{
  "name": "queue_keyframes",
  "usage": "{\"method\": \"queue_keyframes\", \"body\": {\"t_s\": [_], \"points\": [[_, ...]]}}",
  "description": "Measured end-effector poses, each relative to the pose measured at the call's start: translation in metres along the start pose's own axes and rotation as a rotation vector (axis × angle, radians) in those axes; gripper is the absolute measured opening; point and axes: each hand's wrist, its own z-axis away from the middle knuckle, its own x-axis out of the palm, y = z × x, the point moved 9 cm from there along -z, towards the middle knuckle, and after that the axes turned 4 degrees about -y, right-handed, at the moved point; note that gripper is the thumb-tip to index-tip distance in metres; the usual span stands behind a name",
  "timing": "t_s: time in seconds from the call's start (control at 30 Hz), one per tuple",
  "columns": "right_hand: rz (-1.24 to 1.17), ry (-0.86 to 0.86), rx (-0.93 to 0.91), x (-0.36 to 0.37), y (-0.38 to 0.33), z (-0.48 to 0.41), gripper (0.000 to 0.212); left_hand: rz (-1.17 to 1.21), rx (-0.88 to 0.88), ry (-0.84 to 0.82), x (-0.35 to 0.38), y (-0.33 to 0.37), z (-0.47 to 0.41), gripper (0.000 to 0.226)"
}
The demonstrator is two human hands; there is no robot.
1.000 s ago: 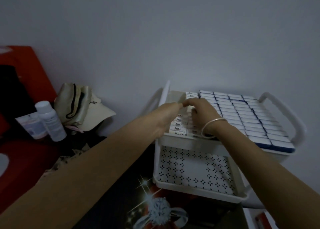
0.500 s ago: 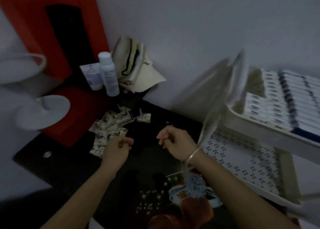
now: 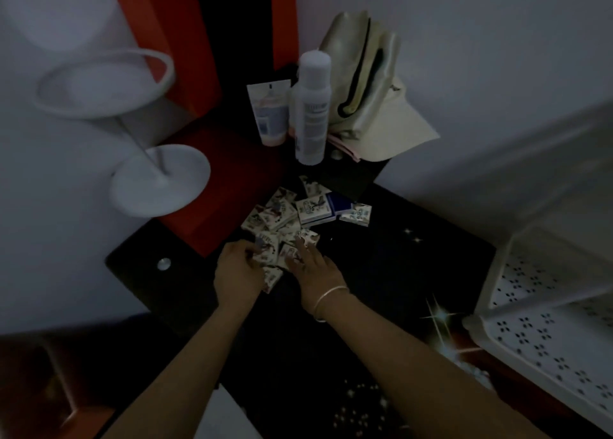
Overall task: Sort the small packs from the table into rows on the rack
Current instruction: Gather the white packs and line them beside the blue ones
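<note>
A loose pile of small white printed packs (image 3: pixel 282 213) lies on the dark table (image 3: pixel 381 272), with a blue-edged box (image 3: pixel 336 204) among them. My left hand (image 3: pixel 237 272) is at the pile's near left edge, its fingers curled round one small pack (image 3: pixel 265 244). Beside it, my right hand (image 3: pixel 313 269), a bangle on its wrist, lies with straight fingers on the packs at the near edge. The white rack (image 3: pixel 517 332) stands at the right; only its perforated lower shelf and a blurred upper tier show.
Behind the pile stand a white bottle (image 3: pixel 311 106), a tube (image 3: pixel 270 113) and a cream cap (image 3: pixel 368 90) against the wall. A white ring stand (image 3: pixel 159 179) sits at the left on a red surface (image 3: pixel 212 179).
Both hands left the rack's top tier and came down left to the pile on the table. The view swung from the rack to the pile.
</note>
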Motion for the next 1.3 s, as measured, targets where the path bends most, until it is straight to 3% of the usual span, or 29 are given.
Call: {"method": "queue_keyframes", "body": {"t_s": [0.1, 0.2, 0.3, 0.37, 0.5, 0.63, 0.73, 0.87, 1.0, 1.13, 1.3], "points": [[-0.069, 0.207, 0.031, 0.008, 0.008, 0.009, 0.075, 0.043, -0.044, -0.031, 0.011, -0.003, -0.018, 0.021], [-0.146, 0.433, 0.109, 0.003, 0.027, 0.025, 0.047, 0.038, -0.164, -0.160, 0.029, -0.014, -0.029, 0.047], [-0.293, 0.527, 0.187, 0.002, 0.048, 0.036, 0.020, 0.020, -0.195, -0.223, 0.041, -0.018, -0.035, 0.060], [-0.438, 0.507, 0.275, 0.004, 0.063, 0.039, 0.017, 0.010, -0.161, -0.210, 0.043, -0.014, -0.037, 0.059], [-0.548, 0.324, 0.465, 0.014, 0.088, 0.040, 0.061, 0.094, -0.048, -0.186, 0.038, 0.003, -0.025, 0.029], [-0.481, 0.268, 0.451, 0.019, 0.091, 0.049, 0.048, 0.387, -0.045, -0.292, 0.031, 0.029, 0.006, 0.018], [-0.656, 0.304, 0.428, 0.021, 0.092, 0.065, 0.035, 0.493, -0.057, -0.422, 0.028, 0.055, 0.032, 0.017], [-0.756, 0.391, 0.356, -0.013, 0.097, 0.106, 0.026, 0.431, 0.107, -0.448, 0.007, 0.105, 0.056, 0.015], [-0.756, 0.629, 0.260, -0.088, 0.104, 0.175, 0.031, 0.459, 0.276, -0.444, -0.017, 0.175, 0.075, 0.015], [-0.624, 0.844, 0.188, -0.165, 0.102, 0.264, 0.030, 0.526, 0.530, -0.456, -0.047, 0.270, 0.107, 0.014], [-0.366, 1.042, 0.243, -0.229, 0.107, 0.382, 0.025, 0.592, 0.808, -0.460, -0.070, 0.386, 0.152, 0.013]]}}
